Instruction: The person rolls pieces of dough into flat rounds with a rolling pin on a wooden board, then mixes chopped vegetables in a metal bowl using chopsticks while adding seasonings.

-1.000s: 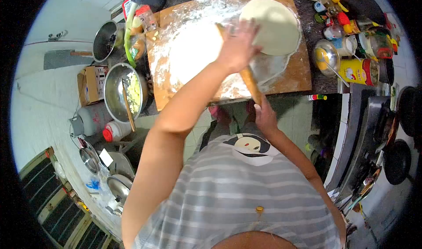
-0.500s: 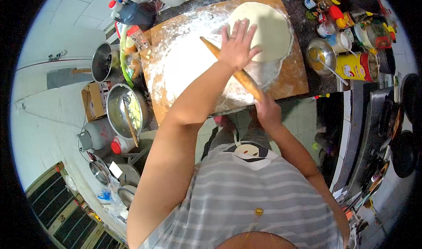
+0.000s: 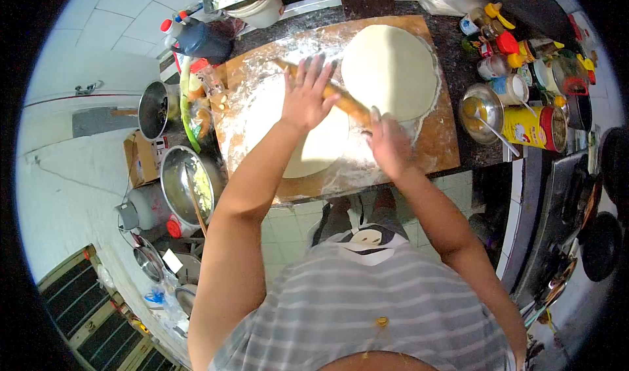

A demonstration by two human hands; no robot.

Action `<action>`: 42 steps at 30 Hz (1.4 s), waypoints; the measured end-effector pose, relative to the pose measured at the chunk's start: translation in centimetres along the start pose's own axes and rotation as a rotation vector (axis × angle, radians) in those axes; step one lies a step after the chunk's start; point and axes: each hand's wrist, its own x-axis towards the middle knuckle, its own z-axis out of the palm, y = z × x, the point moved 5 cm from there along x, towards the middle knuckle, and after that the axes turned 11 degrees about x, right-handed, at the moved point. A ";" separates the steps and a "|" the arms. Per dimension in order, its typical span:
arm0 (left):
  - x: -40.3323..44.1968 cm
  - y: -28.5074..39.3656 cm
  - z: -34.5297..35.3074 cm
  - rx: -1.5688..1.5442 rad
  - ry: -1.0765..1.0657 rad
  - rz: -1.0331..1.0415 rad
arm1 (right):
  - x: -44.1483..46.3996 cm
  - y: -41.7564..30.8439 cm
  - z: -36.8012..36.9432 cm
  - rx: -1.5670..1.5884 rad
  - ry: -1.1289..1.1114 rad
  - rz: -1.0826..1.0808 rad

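Brown wood is crossed by the spread fingers of the left hand point(image 3: 306, 102), which are laid over the rolling pin point(image 3: 348, 105) a little to the far-end side of its middle. No clenching is seen in these fingers; they are fanned out and unclosed, though how firmly the pin is pressed cannot be told. By the right hand point(image 3: 391, 147) the opposite end of the pin is met, with the fingertips set at or against that end; this hand is blurred, so whether the end is gripped or only touched cannot be told.

The pin's long axis is slanted across the board point(image 3: 429, 149), from the far left toward the near right, its tapered tip being pointed at the far left corner. The middle of the pin is covered more closely by the left hand, while only the near-right end is reached by the right.

On either side of this line a round of dough is set. The left dough sheet point(image 3: 318, 156) is placed toward the near edge of the board, partly beneath the left wrist; whether its border is overlapped by the pin is lost in the glare. The right dough sheet point(image 3: 390, 73) is spread toward the far right corner, its near edge just beyond the right fingertips. Beyond the board's left edge a steel bowl point(image 3: 171, 186) is stood, and beyond its right edge a smaller bowl point(image 3: 493, 132) is placed.
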 end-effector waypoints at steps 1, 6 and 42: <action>1.9 0.5 -0.4 0.031 0.031 -0.005 | 0.7 0.8 -0.3 0.023 0.027 0.046; 4.6 -1.4 -2.7 -0.185 0.146 -0.079 | 1.4 0.9 -1.1 0.141 -0.005 -0.016; -4.5 3.7 -6.3 -0.190 -0.014 0.013 | -2.8 0.5 -4.3 -0.031 -0.087 -0.172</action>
